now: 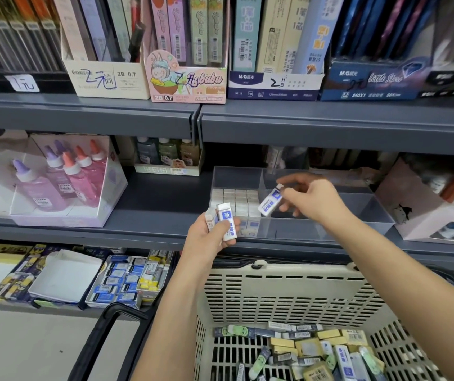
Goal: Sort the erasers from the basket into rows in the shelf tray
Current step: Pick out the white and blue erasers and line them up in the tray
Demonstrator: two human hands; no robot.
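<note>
Head view: the right hand point(312, 200) pinches one eraser point(271, 200) over the clear tray point(379, 213), beside its packed rows point(235, 200). The left hand point(210, 237) grips a few erasers point(227, 221) above the basket point(289, 290), where more lie loose.

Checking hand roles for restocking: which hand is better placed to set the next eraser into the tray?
Right. The right hand pinches one eraser over the tray, beside the filled rows; the left hand holds spare erasers in front of it.
</note>
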